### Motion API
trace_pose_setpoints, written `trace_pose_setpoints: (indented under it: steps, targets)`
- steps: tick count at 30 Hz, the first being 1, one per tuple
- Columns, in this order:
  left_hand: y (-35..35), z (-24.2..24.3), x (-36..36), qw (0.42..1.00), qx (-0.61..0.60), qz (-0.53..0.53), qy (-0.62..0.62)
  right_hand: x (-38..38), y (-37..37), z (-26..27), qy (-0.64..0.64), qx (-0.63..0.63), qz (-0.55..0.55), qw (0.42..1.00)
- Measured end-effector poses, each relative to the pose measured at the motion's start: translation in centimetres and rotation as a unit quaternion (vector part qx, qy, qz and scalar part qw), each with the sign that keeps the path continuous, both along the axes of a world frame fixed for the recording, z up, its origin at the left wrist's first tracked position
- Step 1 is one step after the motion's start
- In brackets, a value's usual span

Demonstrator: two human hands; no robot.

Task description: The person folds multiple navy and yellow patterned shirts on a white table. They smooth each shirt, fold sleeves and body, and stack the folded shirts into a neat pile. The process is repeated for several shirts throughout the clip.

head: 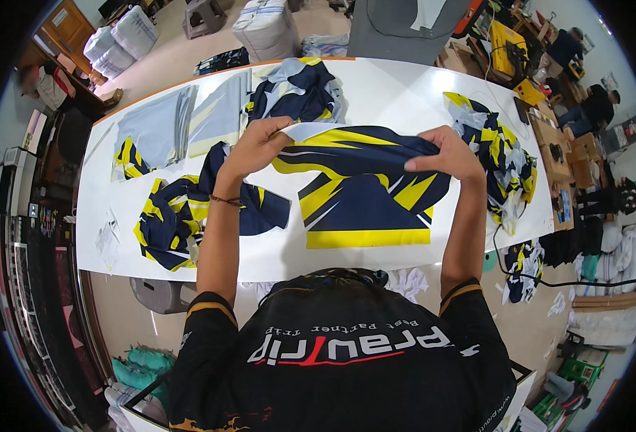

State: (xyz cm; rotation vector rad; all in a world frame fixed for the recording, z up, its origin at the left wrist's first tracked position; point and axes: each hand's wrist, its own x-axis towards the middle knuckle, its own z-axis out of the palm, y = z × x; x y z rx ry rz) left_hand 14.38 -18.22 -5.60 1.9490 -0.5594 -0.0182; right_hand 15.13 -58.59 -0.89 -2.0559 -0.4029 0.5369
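Note:
My left hand (261, 144) grips the left end of a navy and yellow patterned fabric piece (350, 146), whose pale underside shows along its upper edge. The other end is pinched by my right hand (447, 154). The piece is raised and curved between my hands, over a white table (264, 256). Beneath it, a matching navy fabric panel (369, 213) with a yellow bottom band lies flat. A crumpled heap of the same fabric (169, 221) sits to the left, partly behind my left forearm.
Stacked pale fabric pieces (156, 127) and a navy, yellow and grey bundle (296, 92) lie along the far side. At right is a heap of cut fabric (493, 146). A black cable (566, 284) runs past the table's right side. Other people work farther off.

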Motion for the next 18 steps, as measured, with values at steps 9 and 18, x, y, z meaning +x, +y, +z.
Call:
trace_pose_setpoints:
  steps: [9,18]
  targets:
    - [-4.2,-2.9,-8.0,0.96,-0.222,0.103,0.138,1.4,-6.7,-4.1,-0.043,0.073,0.109,0.99]
    - [-5.2,-19.8,-8.0,0.904,-0.185,0.287,0.259,4.5,-3.5,-19.3,-0.333,-0.089,-0.156,0.926]
